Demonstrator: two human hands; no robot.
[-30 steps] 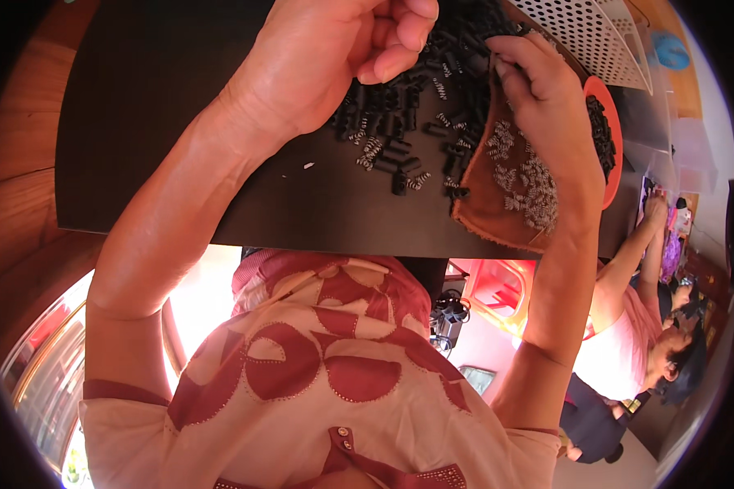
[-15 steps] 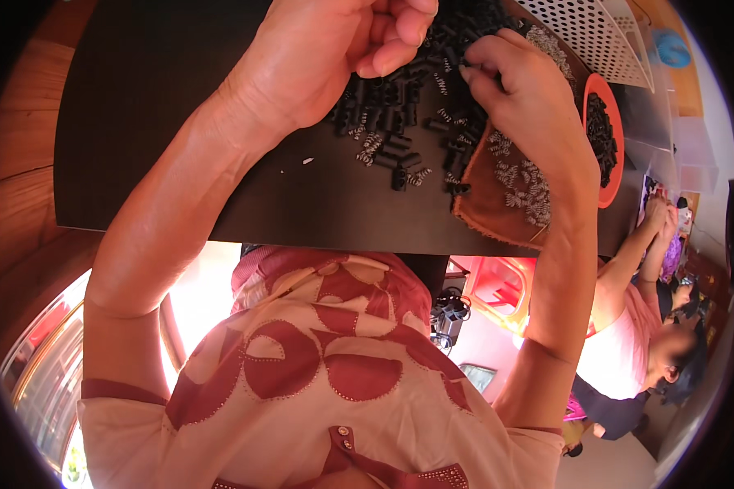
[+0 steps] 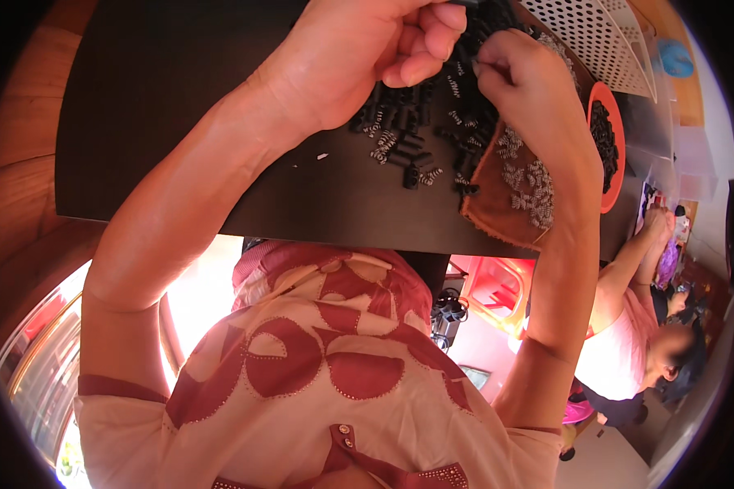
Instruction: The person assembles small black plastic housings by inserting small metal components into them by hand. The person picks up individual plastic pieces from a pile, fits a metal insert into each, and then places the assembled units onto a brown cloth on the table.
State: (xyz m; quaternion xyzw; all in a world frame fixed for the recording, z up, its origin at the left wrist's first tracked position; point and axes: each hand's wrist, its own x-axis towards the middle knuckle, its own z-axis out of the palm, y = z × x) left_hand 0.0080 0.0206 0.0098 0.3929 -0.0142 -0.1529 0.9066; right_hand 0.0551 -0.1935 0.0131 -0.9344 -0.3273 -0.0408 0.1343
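At the top edge, my left hand [image 3: 395, 49] is closed with its fingers curled. A dark bit shows at its fingertips, mostly cut off by the frame, so I cannot make out what it is. Just right of it, my right hand [image 3: 526, 77] is closed in a pinch, thumb against forefinger; whatever is in it is hidden or too small to name. Short black tubular pieces [image 3: 408, 151] lie heaped beneath and between both hands. Small silvery coil springs [image 3: 385, 145] are scattered among them. More springs [image 3: 534, 191] lie on a brown cloth [image 3: 489, 204] under my right wrist.
An orange-red bowl [image 3: 618, 183] of small dark pieces stands right of my right forearm. A white perforated basket [image 3: 591, 41] is behind it. A white scrap [image 3: 322, 156] lies on the dark table [image 3: 163, 106]. Another person [image 3: 628, 334] works at the right.
My left hand has shifted right, closer to my right hand. My right hand stays in its pinch near the heap. The whole view has moved slightly.
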